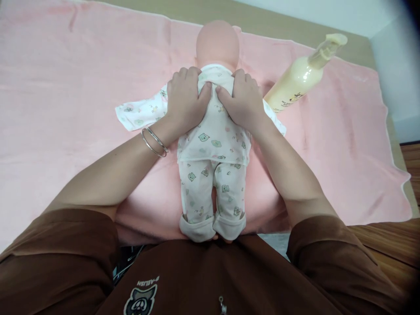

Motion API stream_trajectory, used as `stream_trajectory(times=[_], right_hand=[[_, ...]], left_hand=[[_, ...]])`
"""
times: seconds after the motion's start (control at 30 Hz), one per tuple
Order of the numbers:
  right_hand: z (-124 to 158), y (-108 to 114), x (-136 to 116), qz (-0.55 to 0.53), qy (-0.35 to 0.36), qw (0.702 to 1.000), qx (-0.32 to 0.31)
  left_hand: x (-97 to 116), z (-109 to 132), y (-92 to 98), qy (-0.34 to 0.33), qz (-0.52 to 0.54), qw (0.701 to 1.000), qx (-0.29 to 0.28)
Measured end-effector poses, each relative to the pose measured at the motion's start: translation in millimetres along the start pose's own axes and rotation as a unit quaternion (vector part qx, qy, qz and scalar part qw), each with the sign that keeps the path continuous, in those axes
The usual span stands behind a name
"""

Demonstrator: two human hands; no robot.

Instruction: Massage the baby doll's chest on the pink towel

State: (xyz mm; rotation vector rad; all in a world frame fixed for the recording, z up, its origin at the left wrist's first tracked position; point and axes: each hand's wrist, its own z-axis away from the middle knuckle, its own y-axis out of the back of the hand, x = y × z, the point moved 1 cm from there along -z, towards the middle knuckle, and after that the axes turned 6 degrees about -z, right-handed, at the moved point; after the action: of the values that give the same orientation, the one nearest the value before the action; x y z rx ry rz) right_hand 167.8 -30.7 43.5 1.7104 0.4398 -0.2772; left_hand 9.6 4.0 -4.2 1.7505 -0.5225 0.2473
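Observation:
A baby doll (213, 144) in a white printed suit lies lengthwise on a pink blanket (65, 87), head away from me, feet at my chest. My left hand (183, 98) rests flat on the doll's left shoulder and upper back, fingers spread, thumb toward the middle. My right hand (243, 100) lies the same way on the right shoulder, thumb nearly meeting the left one. Two thin bangles (154, 142) circle my left wrist. The doll's bare head (217, 43) shows beyond my fingers.
A cream pump bottle (303, 74) lies tilted on the blanket to the right of the doll. The blanket covers a tan table (269, 22); its right edge drops to a wooden floor (393, 245). A white wall stands at the far right.

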Motion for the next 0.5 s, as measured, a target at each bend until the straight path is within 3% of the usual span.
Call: stream_trajectory(times=[0.27,0.4,0.5], right_hand=[[-1.9,0.1,2.8,0.020,0.013,1.000,-0.014],[-5.0,0.8,2.9,0.020,0.000,0.999,-0.032],[-7.9,2.2,3.2,0.011,0.004,0.999,-0.047]], left_hand=[[6.6,11.1,24.7,-0.020,-0.010,1.000,-0.019],[8.4,6.4,23.0,0.006,0.001,1.000,-0.013],[15.4,10.4,24.0,-0.028,0.006,1.000,-0.008]])
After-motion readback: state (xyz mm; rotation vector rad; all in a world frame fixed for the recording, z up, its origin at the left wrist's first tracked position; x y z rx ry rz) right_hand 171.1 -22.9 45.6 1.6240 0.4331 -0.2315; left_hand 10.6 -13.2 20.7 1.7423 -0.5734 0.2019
